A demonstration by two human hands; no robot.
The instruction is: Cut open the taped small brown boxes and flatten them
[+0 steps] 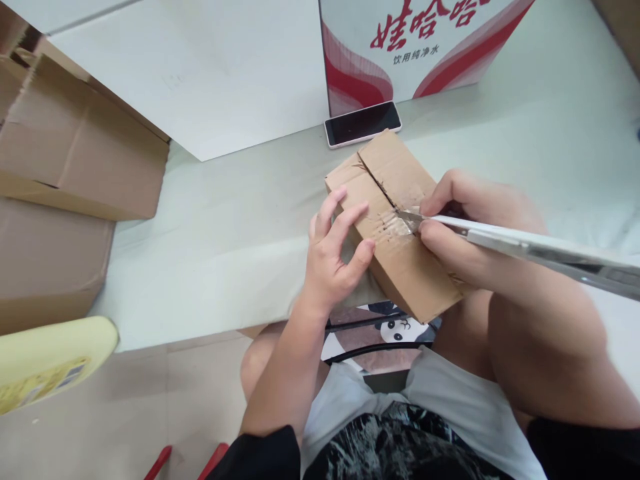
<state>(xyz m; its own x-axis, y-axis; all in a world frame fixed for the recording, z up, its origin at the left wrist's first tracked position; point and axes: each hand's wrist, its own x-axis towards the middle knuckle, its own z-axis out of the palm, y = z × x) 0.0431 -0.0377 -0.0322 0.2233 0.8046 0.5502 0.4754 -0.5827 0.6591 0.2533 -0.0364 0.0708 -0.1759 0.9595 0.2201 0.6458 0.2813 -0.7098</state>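
Observation:
A small brown cardboard box (pixel 400 260) lies on the pale table (pixel 225 227) near its front edge, its top flaps taped shut along the seam. My left hand (pixel 333 257) rests against the box's left side, fingers spread and curled lightly over the top edge. My right hand (pixel 465 227) grips a long silver utility knife (pixel 525 247). The knife's blade tip touches the clear tape on the box's top near the middle.
A dark phone (pixel 363 123) lies behind the box, in front of a red and white printed carton (pixel 415 47). Large cardboard boxes (pixel 75 147) stand at the left. A yellow object (pixel 50 360) sits at the lower left. My knees are under the table edge.

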